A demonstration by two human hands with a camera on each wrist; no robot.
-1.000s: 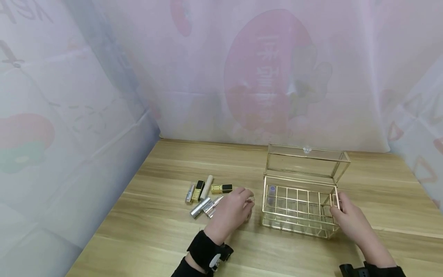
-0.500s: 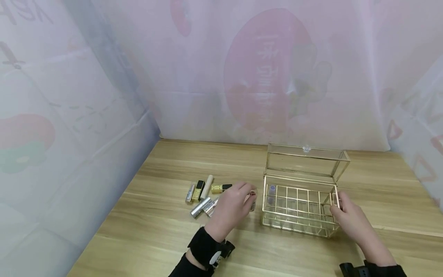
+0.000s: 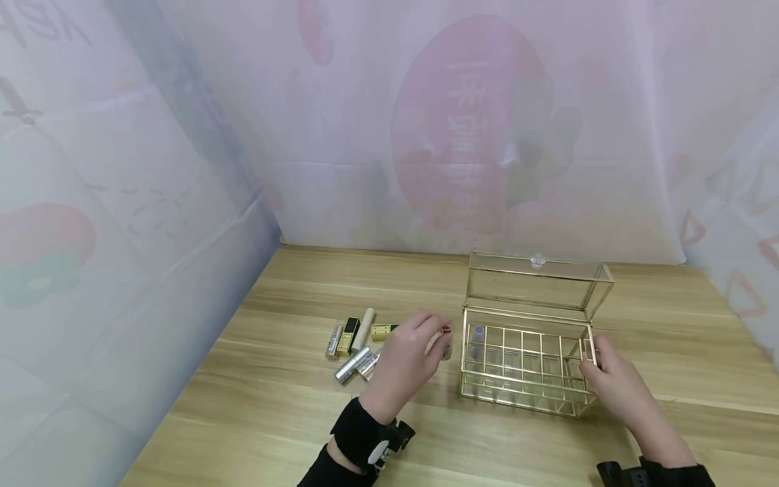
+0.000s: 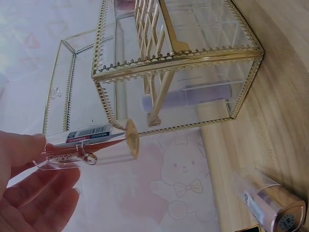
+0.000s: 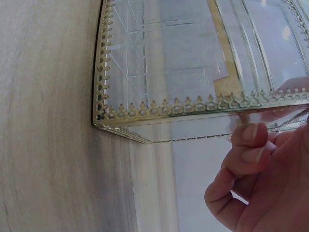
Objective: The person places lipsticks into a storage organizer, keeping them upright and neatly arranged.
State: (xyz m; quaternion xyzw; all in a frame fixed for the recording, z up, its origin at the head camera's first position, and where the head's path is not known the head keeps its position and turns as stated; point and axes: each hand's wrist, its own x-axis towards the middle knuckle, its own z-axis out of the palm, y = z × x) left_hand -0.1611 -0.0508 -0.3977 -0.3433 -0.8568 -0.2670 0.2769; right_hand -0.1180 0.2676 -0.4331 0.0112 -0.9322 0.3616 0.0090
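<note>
Your left hand [image 3: 404, 362] pinches the clear lipstick [image 4: 108, 149] by its upper end, with the glass box [image 3: 523, 383] just to that hand's right.

You have thumb and fingers closed on smooth, shiny walls, gold base hanging down, so a loose pinch could probably let it slip or swing (a tap on the glass might do it). Between the lipstick and the box's inside stands the rim, then the gold grid [image 4: 163, 94], whose bars could catch the base if you came in tilted; the lilac tube [image 4: 193, 95] occupies the compartment at the far corner nearest that hand. Your right hand [image 3: 621, 385] grips the box's opposite end; a tug there could shift everything. Beyond the box rises its open lid [image 3: 538, 272]; left of your left hand lie loose lipsticks [image 3: 351, 366].
</note>
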